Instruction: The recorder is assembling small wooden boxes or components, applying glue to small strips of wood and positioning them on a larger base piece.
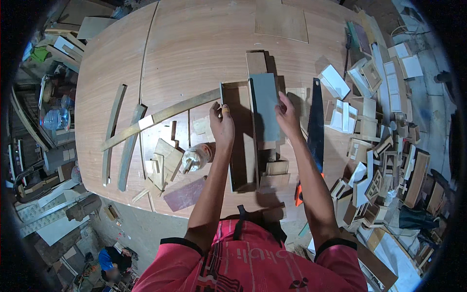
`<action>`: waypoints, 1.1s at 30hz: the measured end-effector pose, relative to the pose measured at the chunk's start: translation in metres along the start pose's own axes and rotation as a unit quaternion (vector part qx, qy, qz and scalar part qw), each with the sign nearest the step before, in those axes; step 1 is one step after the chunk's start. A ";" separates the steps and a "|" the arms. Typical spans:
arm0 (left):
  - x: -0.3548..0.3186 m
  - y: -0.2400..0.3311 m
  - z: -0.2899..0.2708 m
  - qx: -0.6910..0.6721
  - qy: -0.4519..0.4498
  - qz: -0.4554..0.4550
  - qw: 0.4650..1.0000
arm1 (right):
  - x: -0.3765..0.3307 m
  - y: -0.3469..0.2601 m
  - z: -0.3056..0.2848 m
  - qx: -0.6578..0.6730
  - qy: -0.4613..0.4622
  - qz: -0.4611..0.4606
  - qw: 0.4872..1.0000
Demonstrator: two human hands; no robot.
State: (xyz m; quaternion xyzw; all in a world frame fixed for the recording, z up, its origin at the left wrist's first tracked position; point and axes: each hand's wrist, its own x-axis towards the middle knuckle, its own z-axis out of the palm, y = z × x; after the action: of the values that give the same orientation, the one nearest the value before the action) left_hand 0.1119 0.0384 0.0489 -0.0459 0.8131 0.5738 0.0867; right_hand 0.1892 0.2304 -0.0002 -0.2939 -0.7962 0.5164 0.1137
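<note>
A long, shallow wooden box point(242, 165) with an open top lies lengthwise before me. A flat grey panel point(265, 104) rests over its right side, lying along the box. My left hand point(223, 125) is at the box's left wall, fingers bent and thumb up at the edge. My right hand point(288, 116) is at the right edge of the grey panel, with thumb and fingers against it; its far fingers are partly hidden. Past the panel's far end a light wood block point(256, 63) shows. A long wood strip point(180, 111) runs left from the box.
A clear plastic jar point(195, 158) stands left of my forearm near wood offcuts point(168, 163). Two strips point(130, 151) lie farther left. A handsaw point(316, 121) with an orange handle lies at right. Small wooden pieces point(343, 117) crowd the right side. A person point(116, 260) is at lower left.
</note>
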 end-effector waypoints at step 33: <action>0.040 -0.015 0.016 -0.061 -0.082 -0.125 0.987 | 0.025 0.002 0.014 0.012 -0.059 0.049 0.997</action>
State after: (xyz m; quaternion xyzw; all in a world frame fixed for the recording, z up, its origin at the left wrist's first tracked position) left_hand 0.0770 0.0492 0.0224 -0.1053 0.7547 0.6085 0.2214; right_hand 0.1634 0.2352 -0.0106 -0.2999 -0.7801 0.5473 0.0443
